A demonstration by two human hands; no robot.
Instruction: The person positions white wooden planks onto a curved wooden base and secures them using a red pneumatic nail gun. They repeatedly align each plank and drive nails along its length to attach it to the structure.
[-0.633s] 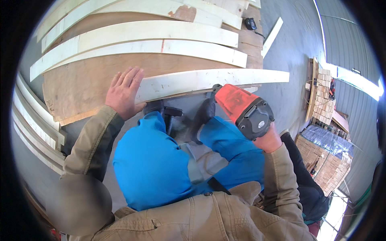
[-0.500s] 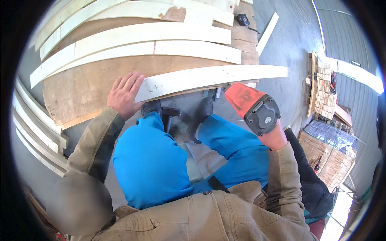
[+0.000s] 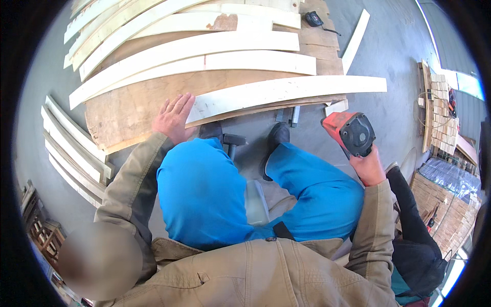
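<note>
My left hand (image 3: 174, 118) lies with fingers stretched over the near edge of a plywood worktop (image 3: 117, 115), beside the left end of a long pale wooden board (image 3: 286, 92). That board runs along the worktop's front edge and juts past its right side. In my right hand (image 3: 369, 168) is a red and black nail gun (image 3: 353, 134), held by its handle. The gun hangs over the floor, below the board's right part and apart from it. Its handle is mostly hidden by my hand and the gun's body.
More pale boards (image 3: 204, 46) lie across the worktop, with a black tape measure (image 3: 313, 19) at its far right. A hammer (image 3: 234, 140) shows near my foot. Boards are stacked (image 3: 76, 143) on the left floor; wrapped wood bundles (image 3: 445, 189) stand right.
The nail gun in my right hand has moved right and away from the board's edge. My left hand stays by the board's left end. The whole view has shifted a little.
</note>
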